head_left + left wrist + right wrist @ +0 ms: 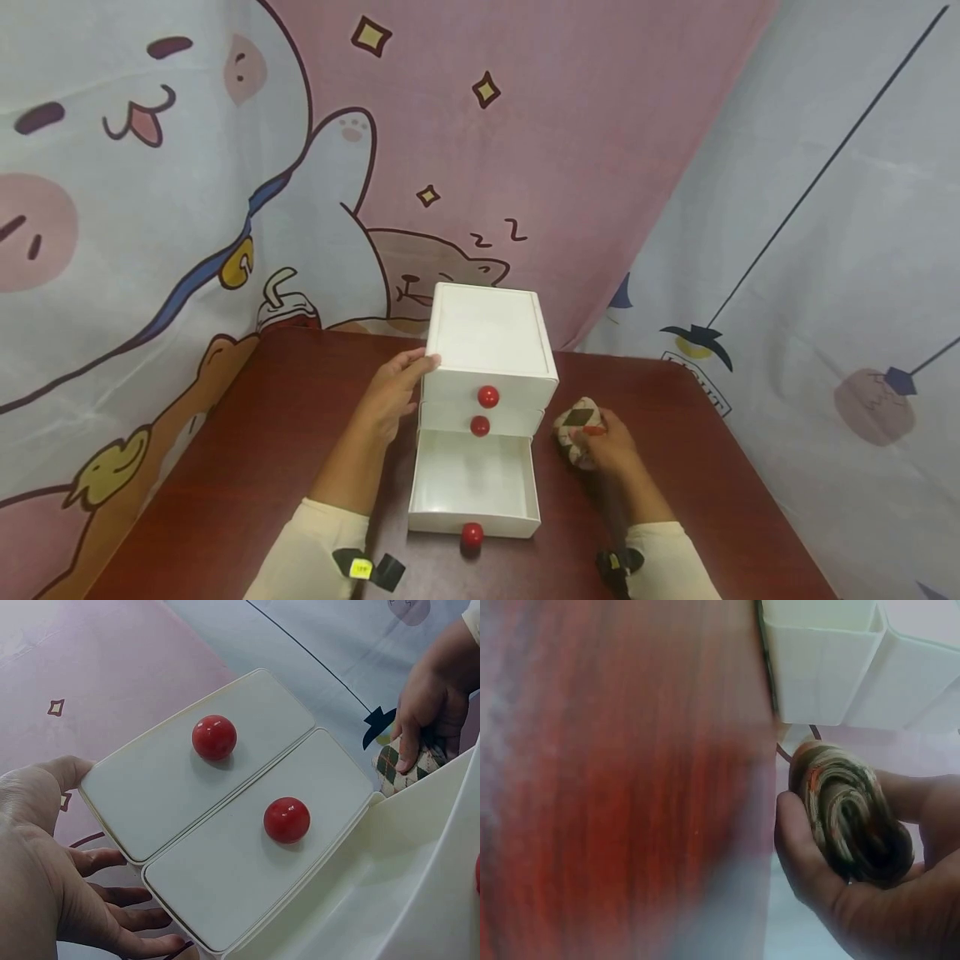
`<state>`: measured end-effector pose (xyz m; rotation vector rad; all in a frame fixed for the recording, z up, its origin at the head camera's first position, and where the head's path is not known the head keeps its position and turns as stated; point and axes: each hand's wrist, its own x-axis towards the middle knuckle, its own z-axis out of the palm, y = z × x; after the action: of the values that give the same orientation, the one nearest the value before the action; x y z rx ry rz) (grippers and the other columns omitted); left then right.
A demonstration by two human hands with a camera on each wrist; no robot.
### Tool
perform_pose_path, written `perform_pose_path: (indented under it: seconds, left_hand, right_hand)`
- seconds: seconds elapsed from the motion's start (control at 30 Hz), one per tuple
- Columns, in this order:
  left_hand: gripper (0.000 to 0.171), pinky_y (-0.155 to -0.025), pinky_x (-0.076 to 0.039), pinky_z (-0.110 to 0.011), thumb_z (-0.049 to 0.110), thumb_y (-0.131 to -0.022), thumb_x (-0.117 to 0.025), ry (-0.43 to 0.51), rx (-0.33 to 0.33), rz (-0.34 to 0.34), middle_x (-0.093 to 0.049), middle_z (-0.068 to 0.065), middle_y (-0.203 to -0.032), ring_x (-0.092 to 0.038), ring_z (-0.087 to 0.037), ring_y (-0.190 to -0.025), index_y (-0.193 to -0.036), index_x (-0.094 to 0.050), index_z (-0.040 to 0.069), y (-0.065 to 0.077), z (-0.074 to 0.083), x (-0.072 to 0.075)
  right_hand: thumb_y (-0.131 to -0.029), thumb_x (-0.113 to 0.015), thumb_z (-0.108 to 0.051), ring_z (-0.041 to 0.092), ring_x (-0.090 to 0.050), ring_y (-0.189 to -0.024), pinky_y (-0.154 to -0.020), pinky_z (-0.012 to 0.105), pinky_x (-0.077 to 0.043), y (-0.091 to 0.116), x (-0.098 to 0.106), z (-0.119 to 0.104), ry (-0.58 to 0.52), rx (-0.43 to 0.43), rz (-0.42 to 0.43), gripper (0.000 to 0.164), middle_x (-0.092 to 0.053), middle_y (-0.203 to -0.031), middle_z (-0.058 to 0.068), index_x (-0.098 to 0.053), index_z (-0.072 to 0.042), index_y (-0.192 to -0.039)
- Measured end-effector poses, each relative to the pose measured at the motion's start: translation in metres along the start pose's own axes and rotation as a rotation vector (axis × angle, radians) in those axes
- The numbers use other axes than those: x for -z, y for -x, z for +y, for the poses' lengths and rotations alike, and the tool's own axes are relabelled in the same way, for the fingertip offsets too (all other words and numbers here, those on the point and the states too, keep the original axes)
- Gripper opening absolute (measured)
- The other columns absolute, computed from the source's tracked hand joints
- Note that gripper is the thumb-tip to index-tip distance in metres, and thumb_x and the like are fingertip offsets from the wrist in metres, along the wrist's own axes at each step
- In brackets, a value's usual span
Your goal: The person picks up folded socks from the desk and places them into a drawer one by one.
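Note:
A white three-drawer cabinet (491,329) stands on the table, its bottom drawer (442,524) pulled out with a bare inside. The top and middle drawers are closed. My left hand (386,396) touches the cabinet's left side, thumb at the upper front corner and fingers loosely spread along the side, as the left wrist view shows. To the right of the cabinet, my right hand (613,450) grips a rolled-up argyle sock (577,417) in cream, green and red. Its coiled end (847,814) faces the right wrist camera, between thumb and fingers.
Each drawer front has a round red knob, on the top (488,397), middle (480,426) and bottom (472,535). The dark red wooden table (300,400) runs back to a cartoon-printed cloth (585,125) hanging behind it and at both sides.

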<state>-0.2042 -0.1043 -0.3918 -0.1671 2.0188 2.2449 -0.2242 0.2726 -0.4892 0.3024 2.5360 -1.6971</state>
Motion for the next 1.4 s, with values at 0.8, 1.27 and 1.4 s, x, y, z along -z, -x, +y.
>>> perform_pose_path:
  seconds: [0.8,1.27,1.4]
  left_hand:
    - [0.06,-0.125,-0.029,-0.078,0.037,-0.104,-0.069,-0.003,0.005,0.0,-0.046,-0.019,-0.17,-0.029,-0.047,-0.165,-0.154,-0.056,0.007,0.0,0.0,0.0]
    - [0.059,-0.125,-0.031,-0.077,0.037,-0.104,-0.07,0.0,0.008,0.012,-0.048,-0.018,-0.169,-0.032,-0.044,-0.165,-0.154,-0.057,0.007,-0.002,-0.001,-0.001]
    - [0.059,-0.125,-0.032,-0.077,0.037,-0.104,-0.069,-0.004,0.01,0.01,-0.048,-0.018,-0.169,-0.031,-0.044,-0.165,-0.154,-0.056,0.007,-0.002,-0.001,-0.001]
  right_hand:
    - [-0.109,-0.067,-0.01,0.018,-0.072,-0.076,-0.065,0.04,-0.067,0.044,-0.003,-0.027,-0.158,0.116,0.031,0.062,-0.064,-0.129,0.027,-0.035,-0.011,-0.162]
    - [-0.108,-0.069,-0.011,0.016,-0.075,-0.08,-0.068,0.042,-0.068,0.091,-0.003,-0.068,-0.129,0.228,-0.037,0.06,-0.067,-0.127,0.025,-0.04,-0.014,-0.16]
    - [-0.106,-0.071,-0.01,0.018,-0.077,-0.079,-0.066,0.042,-0.067,0.103,-0.004,-0.075,-0.105,0.296,-0.09,0.06,-0.067,-0.128,0.028,-0.041,-0.011,-0.159]
